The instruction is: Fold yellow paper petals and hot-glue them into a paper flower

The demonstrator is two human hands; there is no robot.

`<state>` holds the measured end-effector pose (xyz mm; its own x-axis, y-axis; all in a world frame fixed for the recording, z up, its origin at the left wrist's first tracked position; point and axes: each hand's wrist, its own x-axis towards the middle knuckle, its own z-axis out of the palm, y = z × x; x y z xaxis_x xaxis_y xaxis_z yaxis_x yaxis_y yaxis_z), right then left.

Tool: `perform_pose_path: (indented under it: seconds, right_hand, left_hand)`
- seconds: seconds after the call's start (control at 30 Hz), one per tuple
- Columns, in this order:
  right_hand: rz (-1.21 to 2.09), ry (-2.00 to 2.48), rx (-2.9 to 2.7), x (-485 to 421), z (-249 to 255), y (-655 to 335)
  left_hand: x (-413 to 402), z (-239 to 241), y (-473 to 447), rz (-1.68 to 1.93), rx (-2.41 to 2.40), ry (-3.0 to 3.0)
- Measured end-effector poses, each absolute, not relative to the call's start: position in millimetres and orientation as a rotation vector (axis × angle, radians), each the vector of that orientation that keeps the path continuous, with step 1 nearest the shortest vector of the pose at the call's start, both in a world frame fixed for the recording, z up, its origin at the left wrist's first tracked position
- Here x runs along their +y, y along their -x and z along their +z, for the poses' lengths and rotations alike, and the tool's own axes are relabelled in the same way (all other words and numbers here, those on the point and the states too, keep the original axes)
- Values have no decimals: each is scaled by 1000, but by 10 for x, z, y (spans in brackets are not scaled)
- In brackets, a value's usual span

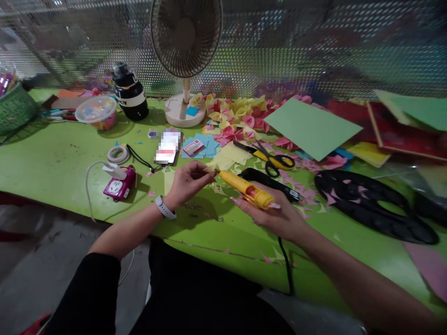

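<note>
My right hand [275, 215] grips a yellow glue gun [244, 188] over the green table [52, 158], its nozzle pointing left. A black cord hangs from it over the table's front edge. My left hand [186, 180], with a white watch on the wrist, pinches a small folded yellow paper piece [210, 169] right at the nozzle tip. Loose yellow paper squares [230, 155] lie just behind the hands.
Yellow-handled scissors [274, 159] lie beyond the glue gun. A pile of pink and yellow folded papers [237, 116] sits by a desk fan [186, 56]. Also here: a pink power socket [119, 185], tape roll [118, 154], phone [167, 147], black bottle [130, 93], plastic tub [97, 110], green sheet [310, 126], black cutouts [370, 204].
</note>
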<state>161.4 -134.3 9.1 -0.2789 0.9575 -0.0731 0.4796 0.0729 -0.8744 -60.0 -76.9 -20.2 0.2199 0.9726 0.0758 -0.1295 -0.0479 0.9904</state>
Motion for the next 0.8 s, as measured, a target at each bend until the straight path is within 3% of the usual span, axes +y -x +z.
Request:
perform_pose_path:
  seconds: [0.17,0.3,0.43,0.8]
  right_hand:
    - [979,1441,-1723,-1324,277,-1817]
    - [538,1568,-1711,-1339,385,-2198]
    - [177,1891,-1759,-1383,155,-2731]
    - [-22,2381,-1626,-1546,-353,-3647]
  left_hand:
    - [-744,-178,622,1160,938,-1257]
    - [-725,-150,635,1204,995,-1271]
    - [-717,-88,637,1250,994,-1312]
    - [-622,66,737,1420,1000,-1333]
